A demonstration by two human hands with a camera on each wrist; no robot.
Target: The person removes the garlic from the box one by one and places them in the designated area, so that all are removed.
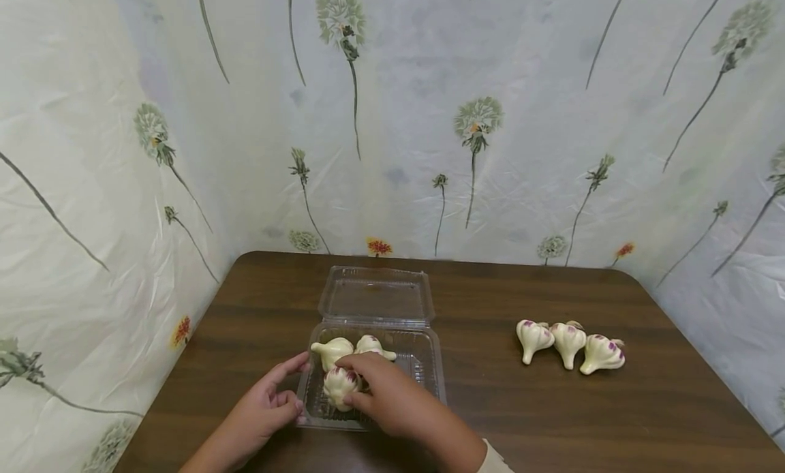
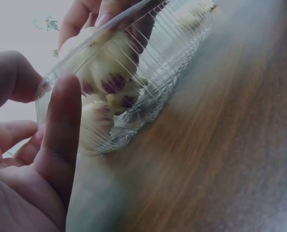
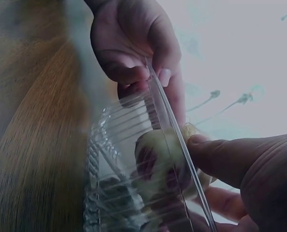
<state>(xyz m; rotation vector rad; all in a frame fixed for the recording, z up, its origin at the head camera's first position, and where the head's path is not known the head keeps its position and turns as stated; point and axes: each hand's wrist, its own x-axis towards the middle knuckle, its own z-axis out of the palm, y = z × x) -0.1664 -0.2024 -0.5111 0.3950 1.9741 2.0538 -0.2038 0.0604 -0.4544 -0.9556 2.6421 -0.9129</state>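
A clear plastic clamshell container [image 1: 437, 364] lies on the table with its lid [image 1: 377, 294] folded back. My left hand [image 1: 265, 408] pinches the container's left rim, thumb and fingers on either side of the wall in the right wrist view. Inside the tray, my right hand [image 1: 395, 397] grips a purple-streaked white garlic bulb [image 1: 339, 388] between thumb and fingers. Two other bulbs sit behind it, one at the left [image 1: 334, 352] and one [image 1: 369, 343] partly covered by the right hand. Through the ribbed wall, the left wrist view shows the garlic bulbs [image 2: 112, 79].
Three more garlic bulbs [image 1: 569, 343] lie in a row on the right part of the dark wooden table [image 1: 484, 405]. A pale cloth printed with dandelions [image 1: 405, 118] hangs behind the table and along both sides.
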